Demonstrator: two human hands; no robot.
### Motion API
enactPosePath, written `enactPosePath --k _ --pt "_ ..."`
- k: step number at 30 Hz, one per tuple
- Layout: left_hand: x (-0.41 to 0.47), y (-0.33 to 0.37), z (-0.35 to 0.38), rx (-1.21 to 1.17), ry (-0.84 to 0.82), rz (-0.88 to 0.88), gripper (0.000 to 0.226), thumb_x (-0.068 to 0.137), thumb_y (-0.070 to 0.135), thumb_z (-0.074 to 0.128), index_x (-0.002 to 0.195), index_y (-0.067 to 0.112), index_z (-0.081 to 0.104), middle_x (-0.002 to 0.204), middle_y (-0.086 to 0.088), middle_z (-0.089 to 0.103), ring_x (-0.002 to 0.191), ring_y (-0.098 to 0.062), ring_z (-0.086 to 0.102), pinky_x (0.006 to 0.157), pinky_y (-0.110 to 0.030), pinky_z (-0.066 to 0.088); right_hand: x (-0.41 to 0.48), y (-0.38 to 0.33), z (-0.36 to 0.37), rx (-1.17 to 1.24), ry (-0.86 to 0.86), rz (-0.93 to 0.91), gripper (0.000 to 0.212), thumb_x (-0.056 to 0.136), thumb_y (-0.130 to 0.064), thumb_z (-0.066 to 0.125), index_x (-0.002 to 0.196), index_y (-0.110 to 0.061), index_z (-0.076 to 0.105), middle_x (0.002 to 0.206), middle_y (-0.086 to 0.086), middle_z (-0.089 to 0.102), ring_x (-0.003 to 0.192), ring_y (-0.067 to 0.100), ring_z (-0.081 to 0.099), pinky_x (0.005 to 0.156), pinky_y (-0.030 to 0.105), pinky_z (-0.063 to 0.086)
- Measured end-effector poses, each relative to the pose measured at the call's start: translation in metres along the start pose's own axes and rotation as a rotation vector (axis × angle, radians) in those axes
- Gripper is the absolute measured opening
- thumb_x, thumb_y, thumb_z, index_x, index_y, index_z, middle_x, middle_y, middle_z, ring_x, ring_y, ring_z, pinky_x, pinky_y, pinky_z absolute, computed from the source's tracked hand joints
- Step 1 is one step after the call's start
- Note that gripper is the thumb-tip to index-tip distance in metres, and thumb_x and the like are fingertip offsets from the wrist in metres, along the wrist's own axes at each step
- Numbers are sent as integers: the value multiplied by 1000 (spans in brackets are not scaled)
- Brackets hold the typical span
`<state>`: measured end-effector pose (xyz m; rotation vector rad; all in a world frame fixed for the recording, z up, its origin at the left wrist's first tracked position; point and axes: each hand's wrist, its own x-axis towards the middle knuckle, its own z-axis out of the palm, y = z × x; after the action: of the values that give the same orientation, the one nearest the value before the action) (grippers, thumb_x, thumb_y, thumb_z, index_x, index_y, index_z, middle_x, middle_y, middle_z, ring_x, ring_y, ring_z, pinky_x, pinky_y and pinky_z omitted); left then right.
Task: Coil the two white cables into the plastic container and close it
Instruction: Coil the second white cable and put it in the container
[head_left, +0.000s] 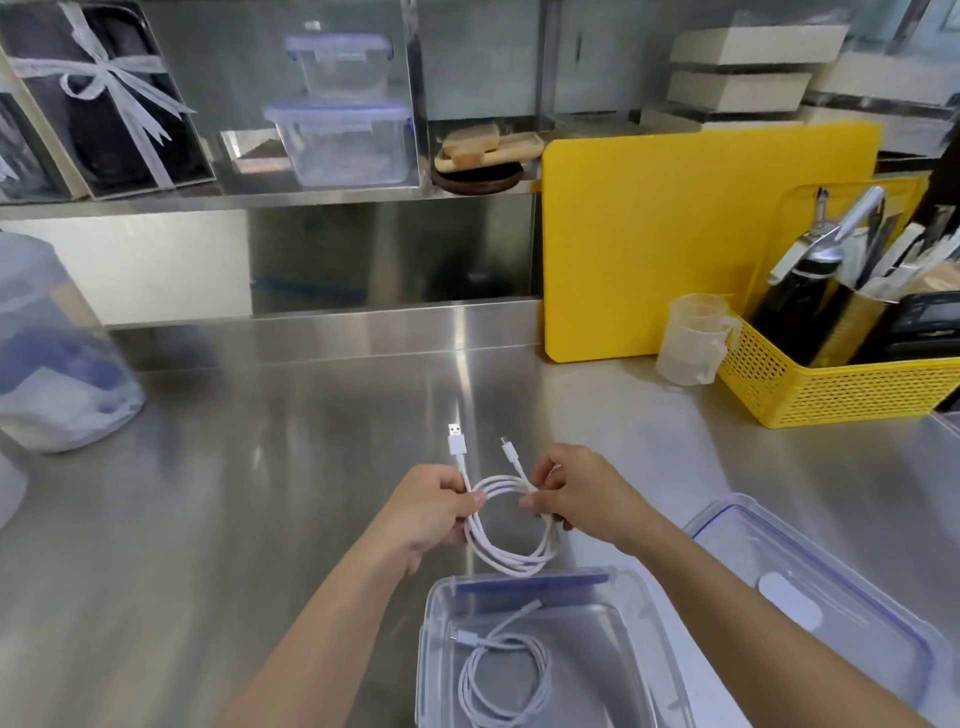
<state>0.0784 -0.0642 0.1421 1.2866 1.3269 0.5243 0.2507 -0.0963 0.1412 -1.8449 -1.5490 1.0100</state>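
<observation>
- A coiled white cable (511, 525) is gripped on opposite sides by the left hand (434, 512) and right hand (576, 493), above the steel counter (260, 493).
- A second coiled cable (501, 675) is seen lying inside the open plastic container (660, 623).
- The lid (810, 587) is noted just right of the container.

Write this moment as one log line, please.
second cable: coiled, both hands | first cable: in container | lid: off, right | next: probably drop coil in
</observation>
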Motion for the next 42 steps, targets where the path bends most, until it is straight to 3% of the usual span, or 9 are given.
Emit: enactPosePath --k 6,12,16,21,26,29,34,39,42 --pt "-20 -8 19 105 65 82 26 78 4 71 93 6 50 79 -11 57 63 -22 61 70 -40 58 -32 9 -6 -46 -2 41 16 77 -12 72 76 -10 56 64 2 58 44 11 54 41 17 47" --pt "-39 -30 46 192 51 80 24 73 9 75 74 12 51 62 -5 59 68 -30 66 76 -53 57 -58 29 0 -322 22 52 20 76 -15 71 71 -16 51 73 3 58 70 22 54 62 28 41" --pt "-48 -46 65 219 24 18 21 77 14 73 72 15 53 67 -5 64 69 -28 67 77 -49 58 -73 44 11 -522 52 57 16 79 -22 67 89 -12 60 95 11 67 89 29 59 72 28 34" --pt "-52 -59 85 314 21 -8 22 81 21 70 69 17 52 81 -14 72 77 -32 70 79 -46 56 -83 58 28 -868 119 37 13 86 -18 59 97 -13 60 101 11 65 98 26 54 89 34 30" --pt "-50 -69 97 508 51 87 21 86 20 63 70 21 49 72 2 59 63 -12 54 49 -19 33 -90 64 40 -1075 119 -9 20 86 -9 53 104 -11 58 102 11 65 107 27 46 92 38 29" --pt "-49 -76 103 638 35 108 6 89 17 57 83 15 57 84 -2 63 71 -15 53 57 -23 37 -93 68 48 -1108 109 -34 21 88 -11 54 107 -11 60 102 9 66 110 26 44 96 41 28" --pt "-51 -78 111 846 13 153 12 93 18 47 97 16 58 97 -3 67 74 -17 53 65 -29 42 -93 76 52 -1167 7 -67 20 89 -15 54 107 -12 62 107 10 65 114 28 42 103 46 24" --pt "-54 -76 111 1127 -49 242 25 93 16 44 115 15 56 110 -6 65 96 -24 64 73 -32 47 -95 74 47 -1089 29 -166 13 84 -15 60 96 -10 64 95 10 68 102 26 52 97 47 33" --pt "-62 -64 112 1188 85 408 27 94 22 41 115 13 56 111 -7 67 101 -26 63 74 -33 46 -95 83 44 -879 270 -256 11 67 -12 65 58 -15 59 55 1 63 57 21 58 58 35 42"
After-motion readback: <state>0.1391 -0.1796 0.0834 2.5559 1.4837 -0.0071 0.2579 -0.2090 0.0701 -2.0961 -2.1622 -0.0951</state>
